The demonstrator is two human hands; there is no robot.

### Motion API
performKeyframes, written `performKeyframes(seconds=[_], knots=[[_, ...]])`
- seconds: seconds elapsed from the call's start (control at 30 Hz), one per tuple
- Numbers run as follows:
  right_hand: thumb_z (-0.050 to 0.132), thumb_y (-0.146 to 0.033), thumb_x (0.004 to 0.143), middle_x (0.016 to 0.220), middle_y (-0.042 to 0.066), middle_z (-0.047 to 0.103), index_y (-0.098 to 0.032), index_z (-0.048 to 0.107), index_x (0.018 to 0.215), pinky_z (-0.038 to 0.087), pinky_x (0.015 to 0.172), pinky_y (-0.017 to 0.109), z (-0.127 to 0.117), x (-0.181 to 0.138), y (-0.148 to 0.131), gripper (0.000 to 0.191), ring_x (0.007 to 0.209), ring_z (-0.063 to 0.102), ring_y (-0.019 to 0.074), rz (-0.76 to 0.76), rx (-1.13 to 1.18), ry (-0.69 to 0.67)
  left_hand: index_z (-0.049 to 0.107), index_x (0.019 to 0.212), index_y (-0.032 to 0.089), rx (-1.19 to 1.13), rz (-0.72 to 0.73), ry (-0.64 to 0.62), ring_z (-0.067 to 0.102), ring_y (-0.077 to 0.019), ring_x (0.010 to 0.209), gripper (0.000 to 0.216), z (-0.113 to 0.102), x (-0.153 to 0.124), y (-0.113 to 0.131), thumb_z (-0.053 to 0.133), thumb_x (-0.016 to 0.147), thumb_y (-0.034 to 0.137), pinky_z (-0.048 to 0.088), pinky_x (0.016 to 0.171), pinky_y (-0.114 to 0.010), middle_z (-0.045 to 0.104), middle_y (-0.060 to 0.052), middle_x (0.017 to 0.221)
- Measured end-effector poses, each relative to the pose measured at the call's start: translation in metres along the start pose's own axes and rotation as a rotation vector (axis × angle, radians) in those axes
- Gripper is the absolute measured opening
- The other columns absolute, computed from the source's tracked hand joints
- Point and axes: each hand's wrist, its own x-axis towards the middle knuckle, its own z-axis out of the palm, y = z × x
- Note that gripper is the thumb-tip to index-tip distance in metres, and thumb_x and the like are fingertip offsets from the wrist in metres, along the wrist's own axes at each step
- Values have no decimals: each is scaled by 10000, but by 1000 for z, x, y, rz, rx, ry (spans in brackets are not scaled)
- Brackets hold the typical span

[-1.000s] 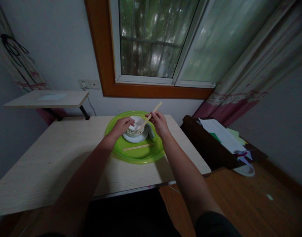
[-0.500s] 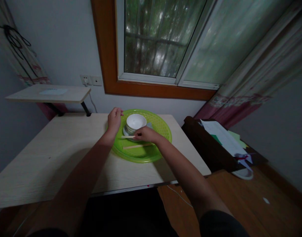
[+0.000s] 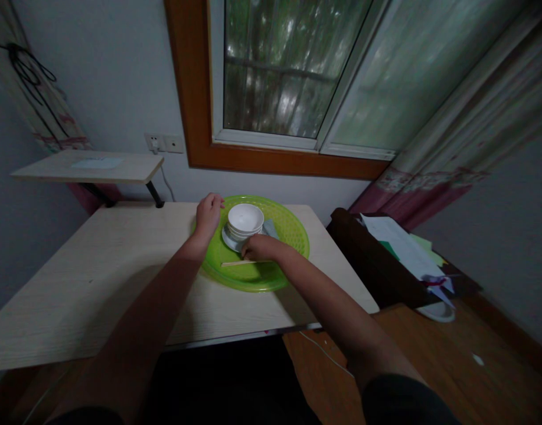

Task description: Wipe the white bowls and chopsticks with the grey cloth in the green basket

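Note:
A round green plastic tray [image 3: 294,236] lies on the table. Stacked white bowls [image 3: 246,217] stand on a small plate [image 3: 230,240] inside it. Chopsticks [image 3: 234,264] lie crosswise on the tray's near part. My right hand [image 3: 261,247] is lowered over them, its fingers pinched together at the chopsticks and partly covering them. At the tray's left rim is my left hand [image 3: 208,216], its fingers curled over the edge. A grey-blue cloth-like piece [image 3: 270,228] sits right of the bowls, partly behind my right hand.
The pale wooden table [image 3: 133,254] carries a raised shelf [image 3: 133,169] with a sheet of paper at the back left. Wall and window rise behind the tray. To the right, papers [image 3: 392,242] lie on a dark brown piece of furniture [image 3: 372,262].
My right hand has moved down toward the near part of the tray. The chopsticks it held beside the plate are now down at the lying ones. My left hand has hardly moved.

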Motion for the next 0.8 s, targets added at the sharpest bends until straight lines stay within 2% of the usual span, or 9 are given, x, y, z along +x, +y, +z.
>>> performKeyframes(seconds=[0.13,0.4,0.57,0.8], knots=[[701,-230,897,1083,49,834,-239,841,1086,465,766,226,-3,-3,2,236,954,755,200,29,-16,48,600,808,240,8,-6,-10,670,-208,881,269,1,1,-1,426,987,341,503,867,-331,713,-52,860],[746,-366,894,1107,45,834,-297,841,1145,469,716,248,-6,-11,-9,278,952,763,231,48,-118,-52,618,838,243,33,1,-28,669,-209,881,260,1,1,-1,436,991,347,504,870,-329,712,-49,855],[749,-314,891,1147,84,822,-266,825,1179,507,762,275,-9,-8,-22,302,1010,767,265,42,-228,-144,629,829,240,65,12,-45,671,-212,873,255,3,0,-1,451,980,343,508,868,-330,715,-43,842],[727,-296,873,1129,162,814,-201,825,1133,562,799,324,-5,-5,-17,294,1007,780,308,115,-305,-181,657,851,228,63,80,-154,670,-197,773,212,7,-6,7,515,953,348,499,774,-306,718,-32,788]])
